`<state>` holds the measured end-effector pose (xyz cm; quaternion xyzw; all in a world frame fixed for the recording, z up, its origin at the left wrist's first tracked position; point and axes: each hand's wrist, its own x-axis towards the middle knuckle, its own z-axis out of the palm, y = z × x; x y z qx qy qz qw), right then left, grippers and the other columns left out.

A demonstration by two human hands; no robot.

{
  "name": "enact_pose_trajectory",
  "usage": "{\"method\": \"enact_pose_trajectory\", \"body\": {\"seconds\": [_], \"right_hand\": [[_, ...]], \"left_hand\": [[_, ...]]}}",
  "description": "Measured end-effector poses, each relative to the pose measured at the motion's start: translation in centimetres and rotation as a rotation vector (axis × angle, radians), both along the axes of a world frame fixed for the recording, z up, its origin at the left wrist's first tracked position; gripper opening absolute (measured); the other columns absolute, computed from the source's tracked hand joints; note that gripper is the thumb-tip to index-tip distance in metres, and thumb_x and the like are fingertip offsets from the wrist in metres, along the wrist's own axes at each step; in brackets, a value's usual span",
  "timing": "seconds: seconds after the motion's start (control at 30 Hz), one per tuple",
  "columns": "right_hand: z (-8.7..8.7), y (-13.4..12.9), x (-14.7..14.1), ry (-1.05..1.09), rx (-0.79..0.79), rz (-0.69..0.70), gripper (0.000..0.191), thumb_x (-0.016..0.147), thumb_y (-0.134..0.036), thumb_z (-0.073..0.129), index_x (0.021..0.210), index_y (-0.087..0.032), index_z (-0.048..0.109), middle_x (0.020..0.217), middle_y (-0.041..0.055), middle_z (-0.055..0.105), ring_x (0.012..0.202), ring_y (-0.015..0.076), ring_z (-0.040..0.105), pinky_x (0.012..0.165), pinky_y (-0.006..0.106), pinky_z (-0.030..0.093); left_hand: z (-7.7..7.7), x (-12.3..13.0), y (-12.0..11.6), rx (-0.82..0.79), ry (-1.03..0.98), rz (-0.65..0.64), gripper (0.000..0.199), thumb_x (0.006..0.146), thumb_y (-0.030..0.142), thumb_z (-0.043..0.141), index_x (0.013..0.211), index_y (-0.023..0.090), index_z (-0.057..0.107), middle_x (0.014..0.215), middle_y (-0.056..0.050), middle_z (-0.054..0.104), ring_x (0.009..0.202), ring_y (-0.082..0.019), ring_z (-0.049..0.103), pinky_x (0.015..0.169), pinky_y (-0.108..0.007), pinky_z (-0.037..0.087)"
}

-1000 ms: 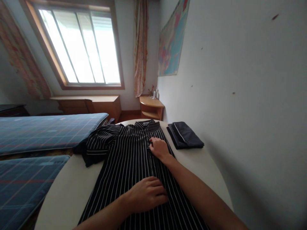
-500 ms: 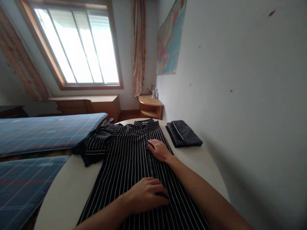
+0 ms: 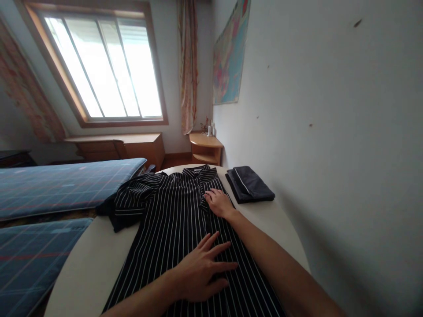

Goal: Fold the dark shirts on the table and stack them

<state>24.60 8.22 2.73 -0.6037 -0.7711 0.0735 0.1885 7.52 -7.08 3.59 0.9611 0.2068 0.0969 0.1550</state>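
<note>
A black garment with white stripes [image 3: 172, 220] lies spread lengthwise over a round pale table [image 3: 86, 259], its collar at the far edge and a sleeve out to the left. My left hand [image 3: 203, 268] is over the lower middle of the cloth with its fingers spread apart. Farther up, my right hand [image 3: 218, 202] rests flat on the right side of the garment below the collar, fingers extended. Neither hand grips anything. Some dark cloth [image 3: 117, 221] shows beneath the sleeve at the left.
Folded dark cloth [image 3: 253, 182] lies on the table's far right, beside the wall [image 3: 330, 176]. Blue plaid mattresses [image 3: 66, 185] stand left of the table. Beyond are a wooden desk [image 3: 132, 138] and a corner shelf [image 3: 206, 141].
My left hand has spread its fingers, which were closer together and bent. My right hand stays near the same spot on the garment. The view has shifted slightly.
</note>
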Motion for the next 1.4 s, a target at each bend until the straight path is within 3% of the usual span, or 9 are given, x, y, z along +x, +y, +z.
{"method": "enact_pose_trajectory", "body": {"seconds": [0.1, 0.23, 0.37, 0.43, 0.57, 0.77, 1.17, 1.27, 1.4], "right_hand": [[-0.9, 0.4, -0.5, -0.01, -0.02, -0.109, 0.058, 0.103, -0.051, 0.025, 0.145, -0.02, 0.051, 0.154, 0.012, 0.043, 0.144, 0.0269, 0.034, 0.116, 0.045, 0.025], [-1.9, 0.3, 0.0, -0.013, -0.033, -0.088, 0.057, 0.104, -0.049, 0.023, 0.147, -0.021, 0.048, 0.157, 0.0099, 0.038, 0.147, 0.0261, 0.028, 0.118, 0.045, 0.019], [-2.0, 0.6, 0.5, -0.033, -0.082, -0.065, 0.057, 0.103, -0.049, 0.023, 0.15, -0.023, 0.043, 0.16, 0.0077, 0.033, 0.149, 0.0252, 0.024, 0.119, 0.045, 0.016], [-1.9, 0.9, 0.5, -0.031, -0.126, -0.065, 0.057, 0.103, -0.049, 0.024, 0.151, -0.023, 0.041, 0.161, 0.0072, 0.031, 0.15, 0.0252, 0.022, 0.12, 0.045, 0.015], [-1.8, 1.2, 0.2, 0.025, -0.124, -0.107, 0.055, 0.103, -0.046, 0.025, 0.147, -0.022, 0.046, 0.158, 0.0075, 0.036, 0.148, 0.0241, 0.025, 0.119, 0.045, 0.016], [-1.8, 0.5, 0.4, 0.08, -0.013, -0.118, 0.051, 0.103, -0.037, 0.024, 0.146, -0.022, 0.049, 0.154, 0.0056, 0.045, 0.143, 0.0189, 0.034, 0.118, 0.038, 0.02], [-2.1, -0.2, 3.1, -0.053, -0.078, -0.148, 0.054, 0.103, -0.039, 0.022, 0.151, -0.023, 0.042, 0.16, 0.0045, 0.034, 0.148, 0.02, 0.026, 0.12, 0.038, 0.014], [-2.1, -0.2, 3.3, -0.071, -0.082, -0.155, 0.054, 0.103, -0.04, 0.022, 0.152, -0.023, 0.041, 0.16, 0.0042, 0.033, 0.148, 0.0201, 0.025, 0.12, 0.038, 0.015], [-2.3, 0.3, 3.2, -0.106, -0.117, -0.16, 0.055, 0.103, -0.042, 0.022, 0.153, -0.025, 0.037, 0.162, 0.003, 0.028, 0.15, 0.0208, 0.022, 0.12, 0.04, 0.014]], "left_hand": [[-0.5, 0.6, -0.4, -0.027, 0.002, 0.01, 0.052, 0.096, 0.045, 0.055, 0.146, 0.041, 0.044, 0.162, -0.004, 0.027, 0.149, -0.043, 0.016, 0.113, -0.072, 0.021], [-0.4, 1.3, -0.7, -0.022, 0.008, 0.006, 0.054, 0.096, 0.045, 0.055, 0.148, 0.038, 0.043, 0.162, -0.007, 0.027, 0.148, -0.045, 0.016, 0.111, -0.074, 0.023], [0.6, 0.9, 1.0, -0.015, 0.015, -0.052, 0.043, 0.098, 0.042, 0.051, 0.14, 0.03, 0.053, 0.153, -0.006, 0.044, 0.146, -0.037, 0.03, 0.114, -0.06, 0.032], [0.7, 0.3, 2.4, 0.029, 0.015, 0.04, 0.038, 0.099, 0.037, 0.049, 0.135, 0.026, 0.057, 0.149, -0.007, 0.05, 0.144, -0.033, 0.035, 0.114, -0.055, 0.035], [-0.9, -0.9, 4.9, 0.135, 0.038, 0.366, 0.055, 0.098, 0.044, 0.05, 0.147, 0.02, 0.043, 0.161, -0.015, 0.029, 0.15, -0.038, 0.017, 0.115, -0.062, 0.027], [-2.8, -0.8, 5.2, 0.073, 0.129, 0.471, 0.065, 0.101, 0.057, 0.034, 0.156, 0.024, 0.028, 0.165, -0.013, 0.017, 0.151, -0.039, 0.005, 0.118, -0.061, 0.019], [-1.9, 2.4, 4.2, 0.047, 0.137, 0.458, 0.067, 0.099, 0.057, 0.035, 0.155, 0.02, 0.032, 0.163, -0.012, 0.023, 0.15, -0.038, 0.01, 0.119, -0.055, 0.02], [-1.0, 1.2, 5.3, 0.094, 0.078, 0.52, 0.062, 0.098, 0.053, 0.04, 0.152, 0.021, 0.037, 0.159, -0.009, 0.035, 0.148, -0.034, 0.026, 0.117, -0.05, 0.028], [1.5, -3.6, 9.0, 0.331, 0.017, 0.826, 0.054, 0.094, 0.038, 0.051, 0.144, 0.019, 0.048, 0.156, -0.012, 0.039, 0.144, -0.033, 0.035, 0.116, -0.046, 0.03]]}}
